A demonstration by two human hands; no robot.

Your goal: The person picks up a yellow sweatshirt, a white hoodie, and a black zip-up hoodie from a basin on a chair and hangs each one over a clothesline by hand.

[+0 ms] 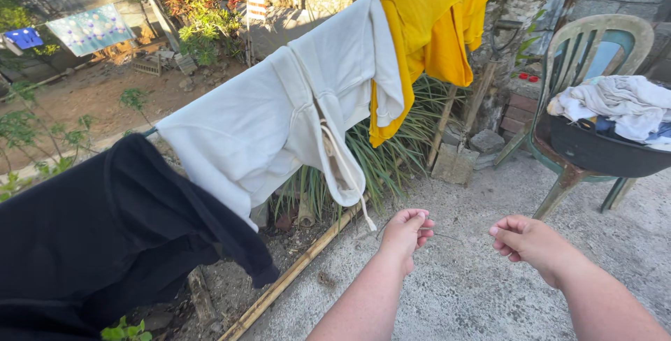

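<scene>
Both hands hang over the concrete floor [475, 285] near the bottom of the view. The left hand [407, 231] has its fingertips pinched together on something thin, perhaps a thread or fine wire, too slight to identify; a faint line runs rightward from it. The right hand [525, 240] is loosely curled and holds nothing visible.

Just above and left of the left hand dangles the drawstring [349, 180] of a cream hooded sweatshirt [272, 121] on a line. A black garment [98, 236] to the left is cut off by the frame; a yellow garment [430, 26] hangs farther right. A dark basin [601, 149] of laundry sits on a green plastic chair [594, 33], partly cut off at the right.
</scene>
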